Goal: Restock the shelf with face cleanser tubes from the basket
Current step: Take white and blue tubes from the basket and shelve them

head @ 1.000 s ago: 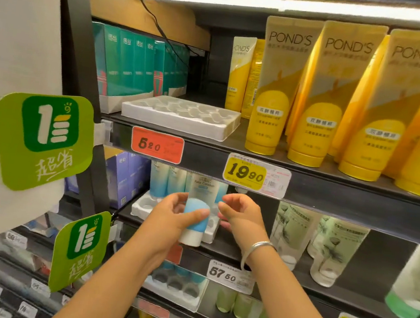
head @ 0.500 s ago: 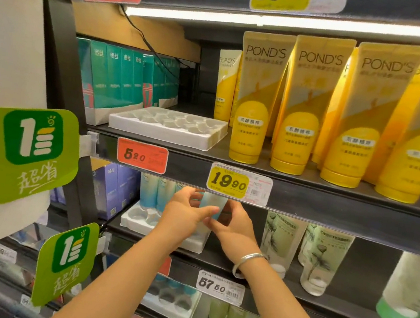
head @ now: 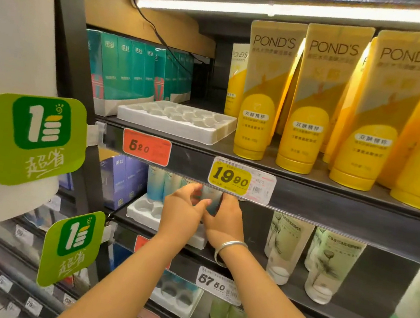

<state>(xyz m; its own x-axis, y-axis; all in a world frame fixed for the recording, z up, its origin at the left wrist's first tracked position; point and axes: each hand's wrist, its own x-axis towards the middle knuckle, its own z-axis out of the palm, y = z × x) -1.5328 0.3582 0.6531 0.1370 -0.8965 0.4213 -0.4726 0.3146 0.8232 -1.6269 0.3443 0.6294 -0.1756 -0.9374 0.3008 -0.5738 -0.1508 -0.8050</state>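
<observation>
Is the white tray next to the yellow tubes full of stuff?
No, the white tray beside the yellow tubes on the upper shelf shows only empty hollows, with nothing standing in it.

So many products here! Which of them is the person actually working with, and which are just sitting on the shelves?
Part of the job:
- pale blue cleanser tube, gripped between left hand and right hand
- white moulded plastic tray beneath it
- blue tubes already standing in the tray

Just there:
- yellow Pond's tubes
- teal cartons
- empty white tray
- pale green tubes
</observation>
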